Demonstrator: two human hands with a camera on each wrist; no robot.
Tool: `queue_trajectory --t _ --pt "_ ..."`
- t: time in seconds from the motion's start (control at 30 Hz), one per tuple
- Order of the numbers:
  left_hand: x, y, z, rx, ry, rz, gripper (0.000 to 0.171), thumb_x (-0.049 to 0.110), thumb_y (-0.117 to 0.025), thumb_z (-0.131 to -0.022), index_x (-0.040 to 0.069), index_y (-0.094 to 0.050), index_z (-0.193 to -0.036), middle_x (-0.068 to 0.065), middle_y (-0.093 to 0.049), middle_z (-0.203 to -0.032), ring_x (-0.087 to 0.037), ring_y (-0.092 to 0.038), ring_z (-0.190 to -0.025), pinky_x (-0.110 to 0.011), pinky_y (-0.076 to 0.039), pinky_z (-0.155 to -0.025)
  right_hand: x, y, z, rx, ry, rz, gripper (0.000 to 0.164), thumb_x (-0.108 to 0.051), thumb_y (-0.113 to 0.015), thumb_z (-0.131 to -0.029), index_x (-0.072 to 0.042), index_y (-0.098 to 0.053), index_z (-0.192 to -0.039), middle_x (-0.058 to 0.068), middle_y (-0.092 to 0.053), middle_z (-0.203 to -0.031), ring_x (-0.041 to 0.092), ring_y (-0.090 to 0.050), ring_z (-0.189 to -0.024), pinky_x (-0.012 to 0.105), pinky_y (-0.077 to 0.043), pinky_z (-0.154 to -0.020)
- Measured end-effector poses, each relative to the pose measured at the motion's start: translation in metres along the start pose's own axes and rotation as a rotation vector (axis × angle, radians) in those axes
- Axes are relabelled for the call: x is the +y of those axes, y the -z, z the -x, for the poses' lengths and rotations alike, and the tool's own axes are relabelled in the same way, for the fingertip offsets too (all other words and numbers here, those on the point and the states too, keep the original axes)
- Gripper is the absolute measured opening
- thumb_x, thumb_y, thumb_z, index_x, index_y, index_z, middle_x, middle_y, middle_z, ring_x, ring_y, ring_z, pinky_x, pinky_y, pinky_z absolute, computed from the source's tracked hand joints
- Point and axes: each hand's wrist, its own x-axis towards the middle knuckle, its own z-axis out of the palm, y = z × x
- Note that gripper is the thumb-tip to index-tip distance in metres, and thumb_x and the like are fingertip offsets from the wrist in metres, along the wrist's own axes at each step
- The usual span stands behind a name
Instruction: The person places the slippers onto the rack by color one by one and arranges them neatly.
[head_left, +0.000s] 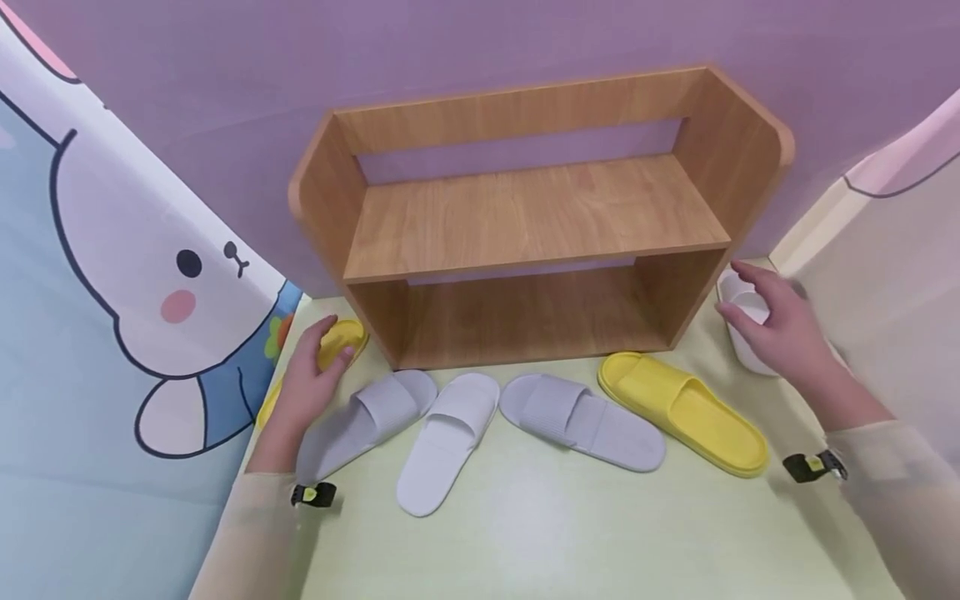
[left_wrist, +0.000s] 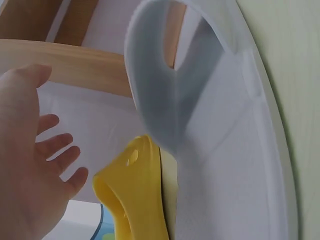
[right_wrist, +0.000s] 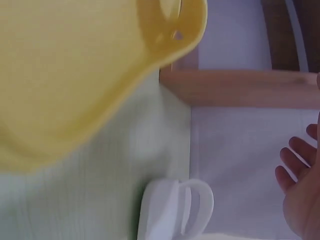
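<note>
My left hand (head_left: 307, 379) hovers over a yellow slipper (head_left: 347, 335) at the left of the rack, its fingers apart and holding nothing. In the left wrist view this yellow slipper (left_wrist: 137, 195) stands clear of the fingers. Over on the right, my right hand (head_left: 787, 329) hangs above a white slipper (head_left: 750, 346), thumb and fingers spread. A gap shows between that hand and the white slipper (right_wrist: 162, 210) in the right wrist view. My left hand and forearm hide part of the left yellow slipper.
A two-tier wooden shoe rack (head_left: 540, 212) stands against the purple wall. Before it lie a grey slipper (head_left: 386, 408), a white slipper (head_left: 450, 442), another grey slipper (head_left: 581, 421) and a yellow slipper (head_left: 682, 408). A rabbit-print curtain (head_left: 202, 333) borders the left.
</note>
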Motion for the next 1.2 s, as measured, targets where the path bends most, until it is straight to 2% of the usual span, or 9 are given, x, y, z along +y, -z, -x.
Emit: queue_trajectory --t 0.1,0.2,0.37,0.43,0.53,0.73,0.87,1.03,1.2 --pt "0.002 -0.001 0.000 0.022 0.018 0.121 0.063 0.029 -0.064 -0.113 0.007 -0.042 -0.168 -0.020 -0.045 -0.169 -0.042 -0.041 -0.156 -0.068 -0.036 -0.125 -0.007 -0.006 0.002 0.045 -0.066 -0.093 0.061 0.000 -0.080 -0.098 -0.004 -0.061 -0.156 -0.003 -0.068 -0.144 -0.005 -0.056 -0.130 0.009 -0.039 -0.107" --pt "0.004 -0.001 0.000 0.024 0.062 0.201 0.059 0.032 -0.062 -0.114 0.009 -0.047 -0.165 -0.016 -0.050 -0.166 -0.037 -0.046 -0.153 -0.059 -0.041 -0.125 -0.015 -0.010 0.001 0.085 -0.117 -0.181 0.054 0.001 -0.076 -0.101 -0.002 -0.063 -0.153 -0.023 -0.066 -0.135 -0.006 -0.061 -0.122 0.009 -0.046 -0.102" --pt "0.006 -0.003 0.001 0.021 0.109 0.249 0.055 0.032 -0.062 -0.114 0.011 -0.049 -0.163 -0.013 -0.054 -0.163 -0.033 -0.051 -0.150 -0.036 -0.046 -0.119 -0.025 -0.016 0.001 0.133 -0.154 -0.246 0.048 0.002 -0.074 -0.102 0.000 -0.066 -0.149 -0.025 -0.070 -0.127 -0.002 -0.069 -0.113 0.010 -0.050 -0.098" --pt "0.005 -0.004 0.001 0.025 0.112 0.252 0.053 0.028 -0.063 -0.114 0.011 -0.050 -0.163 -0.013 -0.056 -0.162 -0.034 -0.052 -0.149 -0.035 -0.046 -0.118 -0.027 -0.018 0.001 0.146 -0.164 -0.254 0.047 0.002 -0.074 -0.102 0.000 -0.067 -0.148 -0.024 -0.072 -0.126 -0.004 -0.070 -0.110 0.009 -0.051 -0.096" --pt "0.004 -0.005 0.002 0.032 0.101 0.244 0.053 0.028 -0.064 -0.113 0.009 -0.052 -0.161 -0.013 -0.057 -0.160 -0.034 -0.053 -0.148 -0.046 -0.046 -0.121 -0.030 -0.021 0.001 0.166 -0.167 -0.265 0.046 0.002 -0.075 -0.101 0.000 -0.069 -0.146 -0.022 -0.074 -0.125 -0.006 -0.071 -0.107 0.009 -0.052 -0.093" --pt "0.000 -0.005 0.005 0.034 0.050 0.132 0.052 0.030 -0.067 -0.111 0.005 -0.055 -0.156 -0.018 -0.058 -0.157 -0.041 -0.055 -0.143 -0.065 -0.045 -0.119 -0.038 -0.024 -0.001 0.207 -0.147 -0.301 0.045 0.006 -0.075 -0.099 0.002 -0.070 -0.144 -0.015 -0.076 -0.126 -0.003 -0.074 -0.105 0.010 -0.054 -0.092" --pt "-0.002 -0.003 0.007 0.012 0.036 0.013 0.050 0.029 -0.068 -0.111 0.007 -0.057 -0.154 -0.019 -0.056 -0.156 -0.043 -0.055 -0.142 -0.068 -0.047 -0.116 -0.042 -0.026 -0.002 0.212 -0.147 -0.295 0.042 0.005 -0.076 -0.099 0.003 -0.071 -0.141 -0.014 -0.076 -0.126 -0.003 -0.074 -0.104 0.010 -0.055 -0.091" --pt "-0.006 0.001 0.010 0.007 0.006 -0.073 0.047 0.024 -0.070 -0.109 0.006 -0.059 -0.151 -0.018 -0.055 -0.155 -0.044 -0.054 -0.140 -0.069 -0.048 -0.114 -0.043 -0.028 -0.003 0.226 -0.125 -0.276 0.039 0.008 -0.077 -0.098 0.006 -0.071 -0.137 -0.016 -0.076 -0.122 -0.005 -0.073 -0.102 0.010 -0.054 -0.089" --pt "-0.014 0.007 0.015 0.012 0.000 -0.211 0.054 0.024 -0.073 -0.106 0.004 -0.057 -0.153 -0.021 -0.049 -0.159 -0.047 -0.052 -0.138 -0.074 -0.048 -0.111 -0.046 -0.032 -0.004 0.268 -0.101 -0.255 0.037 0.011 -0.078 -0.095 0.007 -0.073 -0.131 -0.017 -0.077 -0.116 -0.007 -0.073 -0.094 0.008 -0.054 -0.084"
